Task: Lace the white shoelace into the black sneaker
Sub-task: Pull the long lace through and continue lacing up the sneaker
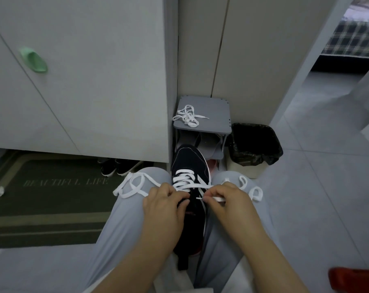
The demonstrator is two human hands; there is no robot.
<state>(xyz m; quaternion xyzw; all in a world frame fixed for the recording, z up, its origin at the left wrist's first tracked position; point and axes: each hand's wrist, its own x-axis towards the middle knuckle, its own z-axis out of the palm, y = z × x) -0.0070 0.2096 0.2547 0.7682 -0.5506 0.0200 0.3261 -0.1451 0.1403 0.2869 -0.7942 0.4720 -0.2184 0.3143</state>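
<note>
While the left hand (164, 201) gripped the black sneaker (190, 163) by its eyelet edge between the knees (149, 176), the right hand (228, 199) pinched the white shoelace (187, 182) near its tip, just right of the sneaker's tongue, where it was best held short and fed straight.

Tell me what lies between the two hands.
In the head view, the unlaced throat of the sneaker lies between the left hand and the right hand. The tip of the lace, pinched by the right hand, pokes into that gap.
</note>
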